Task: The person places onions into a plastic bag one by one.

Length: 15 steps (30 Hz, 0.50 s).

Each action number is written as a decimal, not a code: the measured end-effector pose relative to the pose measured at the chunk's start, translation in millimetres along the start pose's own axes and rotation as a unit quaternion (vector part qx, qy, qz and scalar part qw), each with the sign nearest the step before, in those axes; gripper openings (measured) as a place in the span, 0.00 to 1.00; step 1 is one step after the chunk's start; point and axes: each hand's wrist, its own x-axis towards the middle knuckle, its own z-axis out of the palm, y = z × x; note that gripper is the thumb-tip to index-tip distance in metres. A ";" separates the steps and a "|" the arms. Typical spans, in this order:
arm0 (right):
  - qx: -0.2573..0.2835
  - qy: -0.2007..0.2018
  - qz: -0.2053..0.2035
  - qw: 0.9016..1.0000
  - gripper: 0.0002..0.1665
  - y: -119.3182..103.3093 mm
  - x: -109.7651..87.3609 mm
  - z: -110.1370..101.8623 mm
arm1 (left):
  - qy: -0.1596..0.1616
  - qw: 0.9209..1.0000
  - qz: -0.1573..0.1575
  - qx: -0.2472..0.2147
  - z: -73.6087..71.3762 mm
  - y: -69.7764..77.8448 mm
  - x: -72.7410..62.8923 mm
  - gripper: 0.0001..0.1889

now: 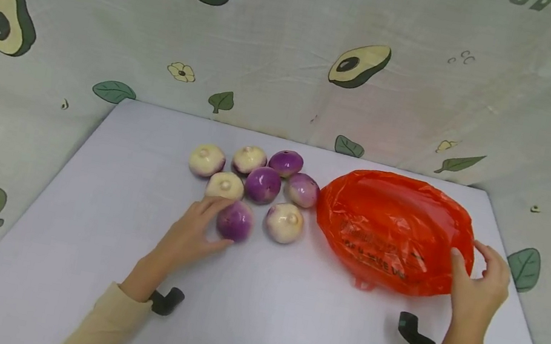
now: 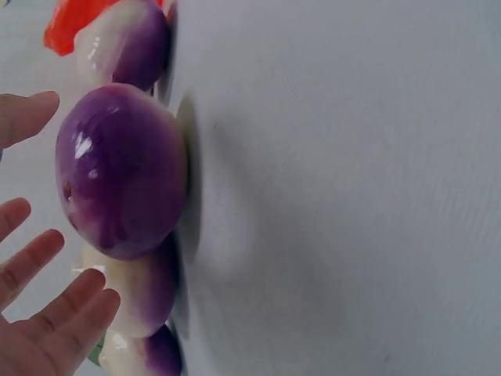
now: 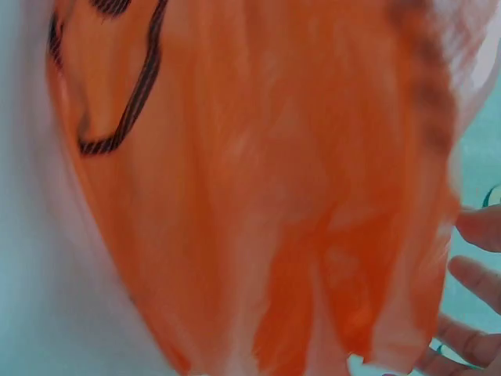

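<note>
Several glossy purple-and-white turnips sit in a group on the white table. My left hand reaches round the nearest purple turnip, thumb on the near side and fingers on the far side. In the left wrist view its spread fingers stand apart from that turnip. A puffed-out red plastic bag lies right of the turnips, with dark print on it. My right hand holds the bag's right edge, the thumb over its front and the fingers behind; the right wrist view shows fingertips against the bag.
A white-and-purple turnip lies between the left hand's turnip and the bag; another turnip sits just behind the left fingers. A pale cloth with avocado prints rises behind the white table.
</note>
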 end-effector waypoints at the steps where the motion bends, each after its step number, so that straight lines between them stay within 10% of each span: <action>1: -0.001 0.000 0.009 1.000 0.30 2.9 1.6 0.6 | -0.001 1.000 -0.006 -0.002 1.5 0.3 -0.5 0.40; 15: 0.063 -0.033 0.110 0.991 0.34 31.0 18.5 10.8 | 0.016 1.000 -0.019 -0.002 14.7 -1.7 0.4 0.41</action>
